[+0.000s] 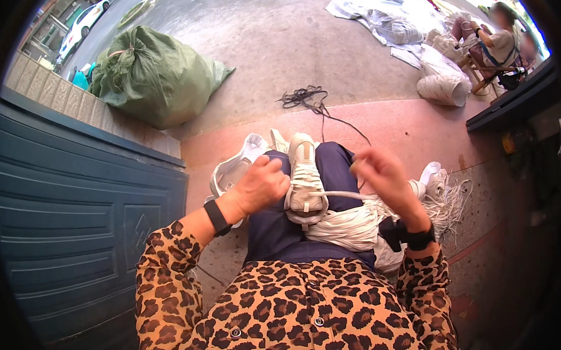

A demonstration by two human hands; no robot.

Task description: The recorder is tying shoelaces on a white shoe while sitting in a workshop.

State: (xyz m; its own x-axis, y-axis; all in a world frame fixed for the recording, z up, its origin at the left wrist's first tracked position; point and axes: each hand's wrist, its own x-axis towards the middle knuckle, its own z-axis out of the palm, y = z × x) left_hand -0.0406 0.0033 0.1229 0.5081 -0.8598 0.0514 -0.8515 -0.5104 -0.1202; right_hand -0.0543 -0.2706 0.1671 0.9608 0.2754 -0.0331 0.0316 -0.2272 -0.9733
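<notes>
Lacing seems the step in hand: pale grey mesh sneaker rests on the lap, left hand clenched beside it, right hand apparently pinching the white lace; next, threading an eyelet needs precise aim.

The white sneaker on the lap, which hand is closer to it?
Left. The left hand rests against the side of the white sneaker. The right hand is raised to the sneaker's right, apart from it, pulling a white lace.
</notes>
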